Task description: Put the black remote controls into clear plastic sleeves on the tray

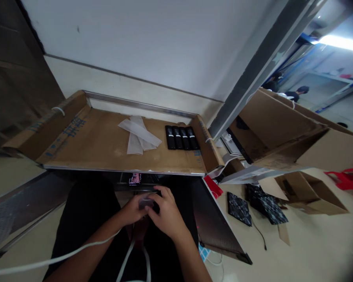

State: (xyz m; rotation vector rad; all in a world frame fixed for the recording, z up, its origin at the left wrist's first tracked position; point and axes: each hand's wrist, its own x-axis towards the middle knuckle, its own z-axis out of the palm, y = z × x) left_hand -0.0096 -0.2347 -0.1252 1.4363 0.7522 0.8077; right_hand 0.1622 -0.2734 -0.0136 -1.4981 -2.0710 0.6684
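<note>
My left hand [133,211] is closed around a greyish translucent piece [146,201] that looks like a plastic sleeve, low over my lap. From the other side my right hand [166,211] brings its thumb and fingers to the same piece, pinching at its edge. Fingers partly cover it, so its full shape is hidden. Beyond the hands, several translucent flat sleeves [139,135] lie crossed on a cardboard-lined tray [102,145]. To their right, several black oblong items [182,138] with small white labels sit side by side.
Under the tray's front edge a lit phone screen [134,179] shows. A white cable [76,250] crosses my left forearm. Cardboard boxes [282,129] stand at right, with black patterned packs [239,208] on the floor. A metal post [261,66] rises beside the tray. People are in the far background.
</note>
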